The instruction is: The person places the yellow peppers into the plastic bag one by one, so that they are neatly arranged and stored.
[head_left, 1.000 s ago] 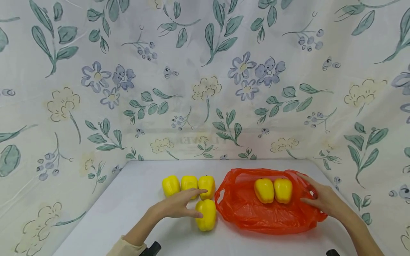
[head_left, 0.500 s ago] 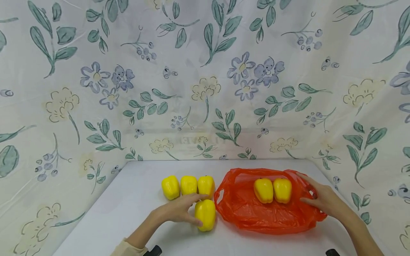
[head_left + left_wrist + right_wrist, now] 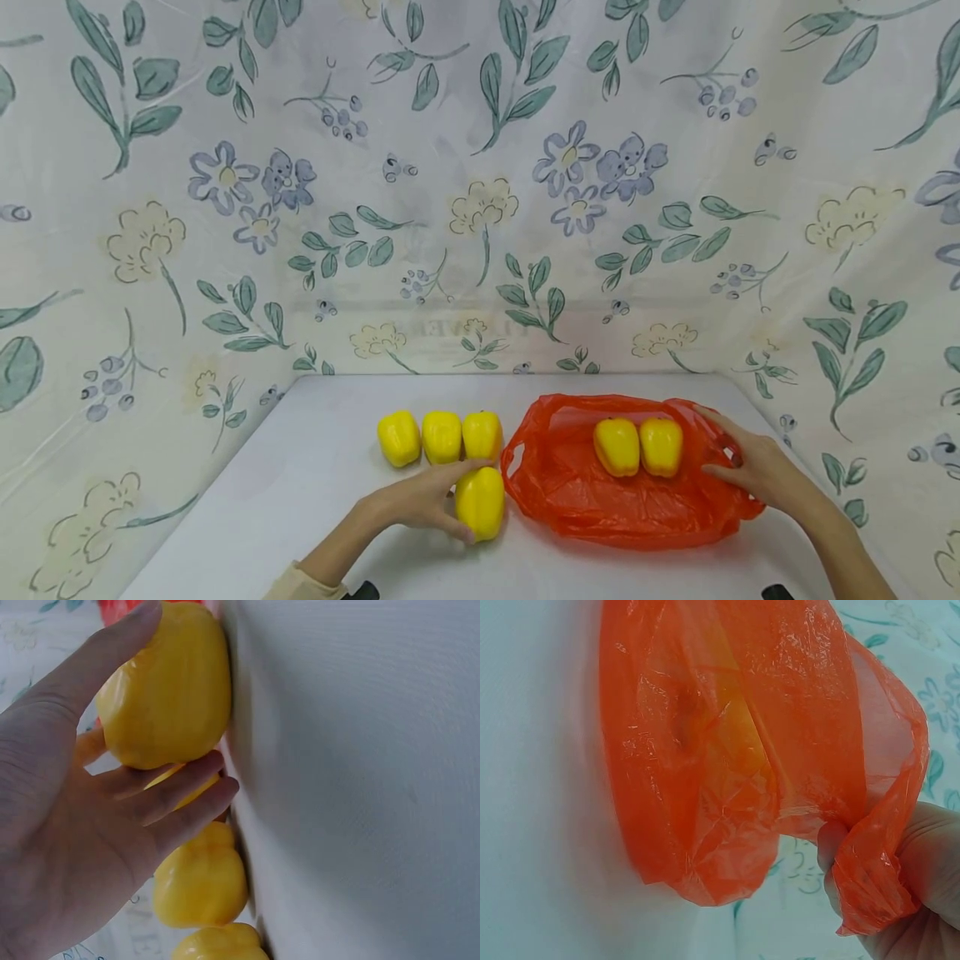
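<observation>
The left hand (image 3: pixel 427 498) is round the near yellow bell pepper (image 3: pixel 480 504), thumb on its near side and fingers at its far side. In the left wrist view the thumb and fingers of the left hand (image 3: pixel 82 802) lie against that pepper (image 3: pixel 169 690), which rests on the table. The right hand (image 3: pixel 761 471) grips the right edge of an open red plastic bag (image 3: pixel 615 517); the right wrist view shows the right hand (image 3: pixel 930 877) pinching the bunched handle of the bag (image 3: pixel 802 705). Two yellow peppers (image 3: pixel 618 447) (image 3: pixel 662 447) lie side by side in the bag.
Three more yellow peppers (image 3: pixel 399 438) (image 3: pixel 442 437) (image 3: pixel 482 435) stand in a row behind the left hand, left of the bag. The white table (image 3: pixel 300 467) ends at a floral cloth (image 3: pixel 420 275) behind and at the sides.
The left hand has moved slightly toward the near pepper, and its thumb and fingers have come round it. The right hand and bag look unchanged.
</observation>
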Tool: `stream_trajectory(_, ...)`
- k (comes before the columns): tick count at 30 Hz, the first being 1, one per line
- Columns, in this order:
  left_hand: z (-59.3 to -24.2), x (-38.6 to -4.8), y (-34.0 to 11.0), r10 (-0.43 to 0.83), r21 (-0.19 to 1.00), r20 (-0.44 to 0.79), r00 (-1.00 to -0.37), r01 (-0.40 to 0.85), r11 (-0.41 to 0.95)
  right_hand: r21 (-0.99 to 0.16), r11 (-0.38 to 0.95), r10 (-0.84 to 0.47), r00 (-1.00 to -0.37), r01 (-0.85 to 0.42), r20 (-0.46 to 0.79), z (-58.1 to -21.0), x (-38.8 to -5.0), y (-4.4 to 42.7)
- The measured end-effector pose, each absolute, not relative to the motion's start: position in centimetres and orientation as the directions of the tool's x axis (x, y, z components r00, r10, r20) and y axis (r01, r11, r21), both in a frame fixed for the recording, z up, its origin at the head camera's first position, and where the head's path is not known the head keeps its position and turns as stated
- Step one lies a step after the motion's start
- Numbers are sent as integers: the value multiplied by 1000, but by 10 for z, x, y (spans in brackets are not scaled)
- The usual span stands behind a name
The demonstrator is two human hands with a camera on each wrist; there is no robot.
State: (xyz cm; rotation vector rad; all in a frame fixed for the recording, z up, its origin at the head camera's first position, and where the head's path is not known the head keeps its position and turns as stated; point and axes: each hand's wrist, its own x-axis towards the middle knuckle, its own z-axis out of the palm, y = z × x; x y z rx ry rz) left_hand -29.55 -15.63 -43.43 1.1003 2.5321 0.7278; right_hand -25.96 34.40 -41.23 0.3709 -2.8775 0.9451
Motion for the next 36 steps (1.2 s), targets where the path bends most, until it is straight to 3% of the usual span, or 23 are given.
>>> stream_trajectory(11, -438, -292, -157, 740, 573, -46, -671, 589, 570, -542, 802, -199, -967, -252, 156, -412, -260, 346)
stream_trajectory(26, -439, -288, -157, 711, 614, -39, -702, 544, 571, -582, 785, -177, -977, -211, 116, -413, -261, 347)
stream_trajectory(36, -422, -285, -165, 680, 594, 3, -733, 549, 588, -581, 786, -175, -977, -211, 119, -412, -260, 347)
